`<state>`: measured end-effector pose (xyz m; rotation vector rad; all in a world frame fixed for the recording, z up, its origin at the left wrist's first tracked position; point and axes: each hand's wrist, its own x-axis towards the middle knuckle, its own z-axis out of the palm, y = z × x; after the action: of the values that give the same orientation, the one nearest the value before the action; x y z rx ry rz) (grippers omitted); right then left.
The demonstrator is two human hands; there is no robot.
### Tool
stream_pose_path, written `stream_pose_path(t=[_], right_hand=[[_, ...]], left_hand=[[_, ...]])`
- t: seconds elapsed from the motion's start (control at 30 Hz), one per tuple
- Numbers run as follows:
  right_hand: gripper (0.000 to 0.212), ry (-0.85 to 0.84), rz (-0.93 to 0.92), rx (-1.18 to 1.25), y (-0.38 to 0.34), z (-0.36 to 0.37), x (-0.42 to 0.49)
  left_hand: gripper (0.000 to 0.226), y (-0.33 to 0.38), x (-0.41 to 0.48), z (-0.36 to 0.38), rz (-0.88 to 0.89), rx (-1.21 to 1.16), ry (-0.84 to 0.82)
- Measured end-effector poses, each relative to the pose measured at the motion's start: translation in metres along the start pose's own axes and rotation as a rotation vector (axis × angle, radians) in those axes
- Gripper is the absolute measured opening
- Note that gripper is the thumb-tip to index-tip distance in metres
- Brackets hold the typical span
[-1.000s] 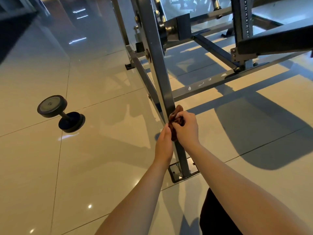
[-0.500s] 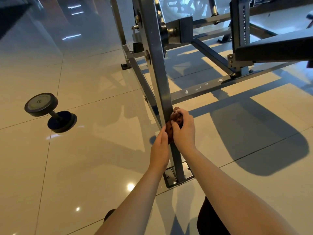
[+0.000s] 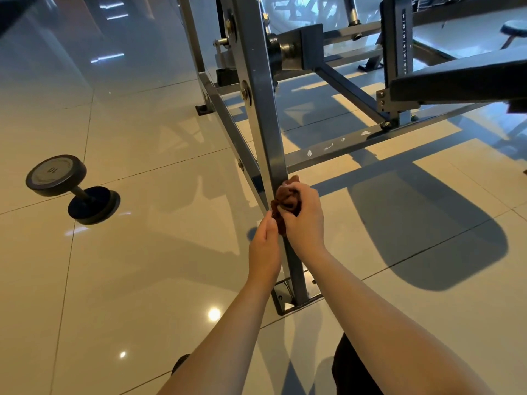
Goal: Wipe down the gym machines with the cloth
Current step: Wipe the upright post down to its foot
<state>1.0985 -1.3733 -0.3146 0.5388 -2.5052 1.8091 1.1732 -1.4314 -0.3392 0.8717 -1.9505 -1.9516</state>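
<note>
The crumpled brown cloth (image 3: 286, 202) has edged slightly up the grey steel machine upright (image 3: 262, 109) — still low, above its foot plate (image 3: 281, 306). Fingers of the right hand (image 3: 305, 220) curl round it; the left hand (image 3: 265, 246) pinches its lower end — wiping continues.

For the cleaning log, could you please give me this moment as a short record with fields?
Cloth: brown, bunched against the grey upright post, low down
Right hand: grips the cloth
Left hand: at the cloth's lower end, hold unclear
Dumbbell: on the tiled floor, left of the post, apart from it
</note>
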Motion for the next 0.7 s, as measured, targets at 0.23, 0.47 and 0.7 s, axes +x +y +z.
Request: stream_pose_path(t=[0.23, 0.47, 0.7], right_hand=[[0.041, -0.032, 0.217, 0.058, 0.037, -0.01, -0.026], [0.055, 0.055, 0.171, 0.106, 0.026, -0.013, -0.019], [0.038, 0.069, 0.22, 0.104, 0.035, 0.0, -0.022]], left_hand=[[0.047, -0.01, -0.01, 0.002, -0.029, 0.067, -0.037], [0.045, -0.014, -0.006, 0.004, -0.055, 0.019, 0.0], [0.046, -0.022, -0.009, 0.007, -0.02, 0.038, -0.025]])
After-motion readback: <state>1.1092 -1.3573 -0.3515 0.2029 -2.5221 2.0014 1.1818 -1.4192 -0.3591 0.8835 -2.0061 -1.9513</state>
